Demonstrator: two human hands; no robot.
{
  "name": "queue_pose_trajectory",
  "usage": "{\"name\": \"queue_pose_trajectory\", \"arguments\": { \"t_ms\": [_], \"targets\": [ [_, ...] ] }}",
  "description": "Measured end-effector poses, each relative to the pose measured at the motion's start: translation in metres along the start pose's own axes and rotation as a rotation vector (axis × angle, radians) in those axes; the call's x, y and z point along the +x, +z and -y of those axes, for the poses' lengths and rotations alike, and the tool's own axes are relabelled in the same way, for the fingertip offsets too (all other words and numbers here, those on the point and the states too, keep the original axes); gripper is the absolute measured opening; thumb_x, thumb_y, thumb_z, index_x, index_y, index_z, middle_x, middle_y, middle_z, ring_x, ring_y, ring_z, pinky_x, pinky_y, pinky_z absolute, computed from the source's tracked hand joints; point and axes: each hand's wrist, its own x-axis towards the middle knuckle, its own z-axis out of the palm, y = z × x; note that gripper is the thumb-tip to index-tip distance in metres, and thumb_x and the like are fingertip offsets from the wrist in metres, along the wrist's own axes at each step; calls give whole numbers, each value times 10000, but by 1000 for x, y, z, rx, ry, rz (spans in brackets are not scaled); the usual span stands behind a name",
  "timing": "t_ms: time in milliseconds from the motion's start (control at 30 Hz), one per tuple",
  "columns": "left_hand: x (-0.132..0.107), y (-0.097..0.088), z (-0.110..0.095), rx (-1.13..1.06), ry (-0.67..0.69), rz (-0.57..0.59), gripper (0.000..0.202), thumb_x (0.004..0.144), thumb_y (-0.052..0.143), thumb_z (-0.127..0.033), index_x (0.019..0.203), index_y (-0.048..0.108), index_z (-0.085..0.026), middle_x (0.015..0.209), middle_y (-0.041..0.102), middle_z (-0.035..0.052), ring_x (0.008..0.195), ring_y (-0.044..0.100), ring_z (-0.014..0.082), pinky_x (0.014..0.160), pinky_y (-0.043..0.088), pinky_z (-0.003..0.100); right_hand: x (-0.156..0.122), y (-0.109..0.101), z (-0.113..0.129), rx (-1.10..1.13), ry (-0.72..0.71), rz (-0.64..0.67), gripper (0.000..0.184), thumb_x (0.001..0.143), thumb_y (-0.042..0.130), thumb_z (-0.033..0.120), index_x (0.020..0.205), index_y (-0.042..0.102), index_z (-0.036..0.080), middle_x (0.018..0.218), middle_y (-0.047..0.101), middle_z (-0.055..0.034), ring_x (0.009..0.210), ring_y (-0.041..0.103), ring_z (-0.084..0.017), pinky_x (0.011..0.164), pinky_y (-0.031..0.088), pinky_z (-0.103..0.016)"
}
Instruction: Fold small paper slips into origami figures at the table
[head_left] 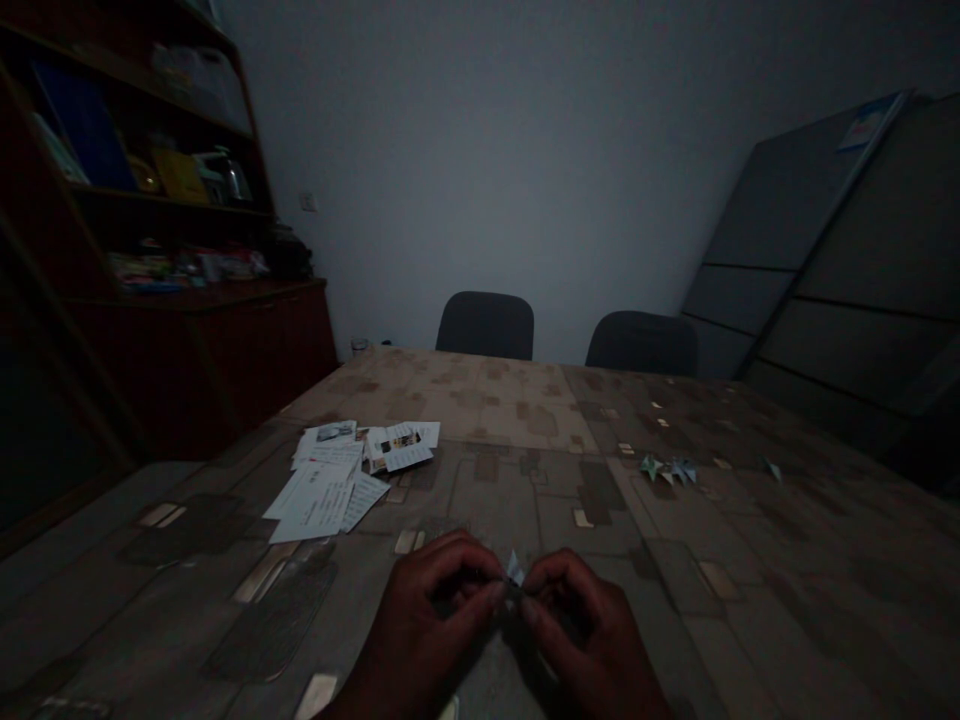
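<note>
Both of my hands meet low in the middle of the view, over a patterned table (525, 450). My left hand (427, 620) and my right hand (577, 630) have their fingers curled and pinch a small folded piece of pale paper (514, 570) between the fingertips. A corner of the paper sticks up between the two hands. Several small folded paper shapes (667, 469) lie on the table to the far right of my hands, and one more (772, 468) lies farther right.
A loose pile of printed paper sheets (337, 475) lies on the table to the left. Two dark chairs (486, 325) (641, 343) stand at the far side. A wooden shelf unit (150, 230) fills the left wall. Grey panels (840, 260) lean at the right. The room is dim.
</note>
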Motion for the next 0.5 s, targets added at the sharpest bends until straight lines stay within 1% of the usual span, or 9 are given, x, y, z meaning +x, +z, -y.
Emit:
{"name": "queue_pose_trajectory", "arguments": {
  "t_ms": [100,200,267,400,500],
  "targets": [
    [-1,-1,2,-21,12,15,117,740,634,-153,640,684,-190,623,603,-5,592,575,154,544,440,240,2,-2,-4,79,54,30,199,781,714,363,752,614,193,636,611,9,619,582,-155,593,444,-257],
    [-2,-3,5,-63,33,24,121,794,621,-181,790,737,-213,680,639,1,597,593,153,536,460,243,4,-4,-8,263,168,105,280,771,743,424,773,593,188,631,612,19,570,571,-133,553,425,-241],
    [-2,-4,6,-74,58,-5,141,785,648,-174,859,751,-234,705,648,-4,606,602,149,539,467,240,5,-5,-10,345,214,139,334,757,760,465,780,579,185,627,619,21,537,556,-118,537,412,-232],
    [-1,-5,4,-44,116,8,171,745,666,-90,787,754,-231,700,661,-8,634,629,144,569,474,232,5,-5,-13,386,213,212,375,754,763,502,787,563,187,628,622,22,524,555,-108,536,418,-230],
    [0,-5,3,-16,148,14,169,748,646,-71,749,741,-211,699,668,1,637,638,145,577,475,235,6,-5,-16,397,213,223,380,757,759,505,788,554,187,622,628,19,506,554,-105,517,424,-226]
  ]
}}
